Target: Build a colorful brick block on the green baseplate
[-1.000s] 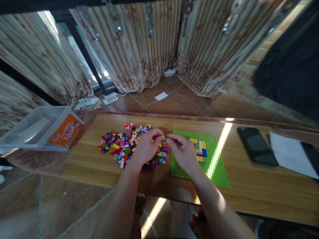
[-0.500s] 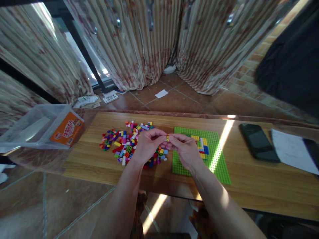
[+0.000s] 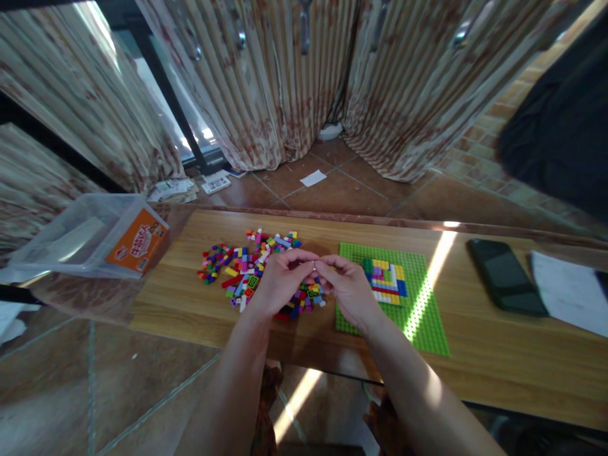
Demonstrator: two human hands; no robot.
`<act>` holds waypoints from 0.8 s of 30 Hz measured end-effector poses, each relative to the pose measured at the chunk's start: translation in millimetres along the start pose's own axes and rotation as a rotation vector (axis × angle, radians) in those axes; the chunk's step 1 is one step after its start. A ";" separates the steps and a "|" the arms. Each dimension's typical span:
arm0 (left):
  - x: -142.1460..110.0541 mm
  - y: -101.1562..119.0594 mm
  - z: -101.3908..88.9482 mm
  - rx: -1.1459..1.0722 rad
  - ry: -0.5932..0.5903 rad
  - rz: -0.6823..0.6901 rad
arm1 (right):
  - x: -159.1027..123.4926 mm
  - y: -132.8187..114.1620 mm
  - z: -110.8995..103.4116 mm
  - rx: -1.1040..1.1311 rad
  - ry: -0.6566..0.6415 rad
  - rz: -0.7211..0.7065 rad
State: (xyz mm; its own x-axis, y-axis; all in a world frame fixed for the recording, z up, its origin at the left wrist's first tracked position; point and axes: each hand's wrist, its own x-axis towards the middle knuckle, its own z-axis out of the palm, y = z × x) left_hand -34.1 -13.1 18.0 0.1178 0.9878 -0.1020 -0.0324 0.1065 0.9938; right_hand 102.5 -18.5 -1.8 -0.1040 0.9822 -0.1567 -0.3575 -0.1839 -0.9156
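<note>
My left hand [image 3: 281, 278] and my right hand [image 3: 349, 285] meet fingertip to fingertip above the right side of a pile of loose toy bricks [image 3: 259, 263]. Both are closed in a pinch around a small toy brick [image 3: 314, 266], mostly hidden by the fingers; its colour is unclear now. To the right lies a green baseplate [image 3: 422, 329]. On it stands a block of joined bricks [image 3: 387, 282] in yellow, white, blue, red, green and purple. My right wrist and forearm cover the baseplate's near left part.
Everything rests on a narrow wooden table [image 3: 185, 310]. A clear plastic box [image 3: 80, 253] with an orange label stands at the left end. A dark phone [image 3: 506, 275] and white paper [image 3: 567, 291] lie at the right. Curtains [image 3: 275, 95] hang beyond the table.
The view has shifted slightly, so the table appears further right. My hands stay together; the yellow brick that showed between my fingertips is now mostly covered. More of the joined bricks shows.
</note>
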 end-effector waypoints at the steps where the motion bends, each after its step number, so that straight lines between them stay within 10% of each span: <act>1: 0.0 -1.0 0.9 0.000 0.008 0.002 | 0.3 0.8 -0.2 -0.012 0.013 -0.014; 15: -5.9 -1.1 1.6 -0.052 0.019 -0.007 | -4.3 -2.2 -7.9 0.105 -0.029 0.134; 24: 1.6 -12.0 -58.6 0.749 0.283 0.140 | 4.9 20.4 -1.8 -0.740 0.052 -0.296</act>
State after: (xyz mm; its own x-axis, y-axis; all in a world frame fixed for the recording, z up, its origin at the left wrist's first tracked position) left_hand -91.7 -6.1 3.2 -0.0971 0.9883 0.1179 0.6567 -0.0254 0.7537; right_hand 96.4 -17.4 -21.9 -0.0515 0.9900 0.1311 0.3476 0.1409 -0.9270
